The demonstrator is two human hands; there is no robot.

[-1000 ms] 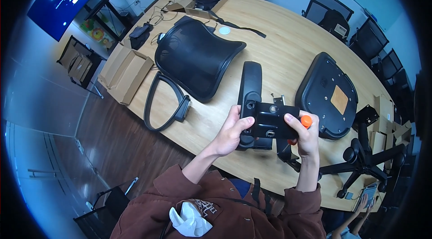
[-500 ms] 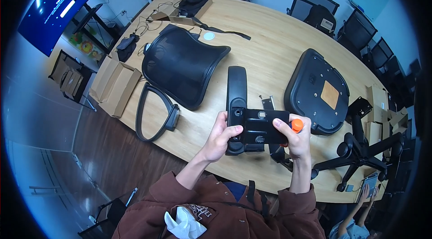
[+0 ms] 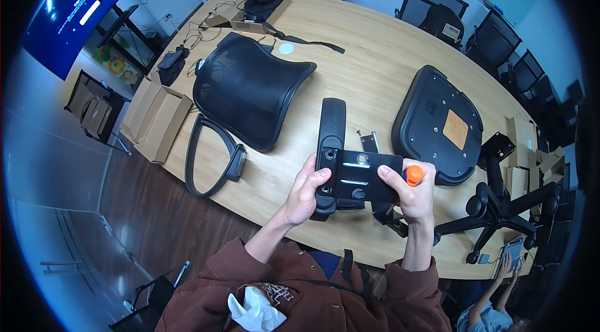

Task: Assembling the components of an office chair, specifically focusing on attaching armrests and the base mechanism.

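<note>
One armrest [image 3: 332, 124], up over the near side of the table [image 3: 362, 73]. Left hand [image 3: 303, 193] grasps its side, thumb by the bolt holes. Right hand [image 3: 417, 202] clamps the right end of the plate [image 3: 370, 174], orange handle [image 3: 414, 175] tucked in the same fist, probably so the tool's handy. Two-sided grip likely steadies the plate, face up. Seat [image 3: 431, 135] lies underside up, presumably for access to its fixings. Wood top also has mesh back [image 3: 247, 91], looped armrest [image 3: 235, 163], open carton [image 3: 172, 124]; wheelbase [image 3: 500, 212] at right. Room: screen [image 3: 87, 13] upper left, chairs [image 3: 431, 0] along the far side, co-worker's hands [image 3: 505, 265] at laptop [image 3: 514, 247], lower right.
</note>
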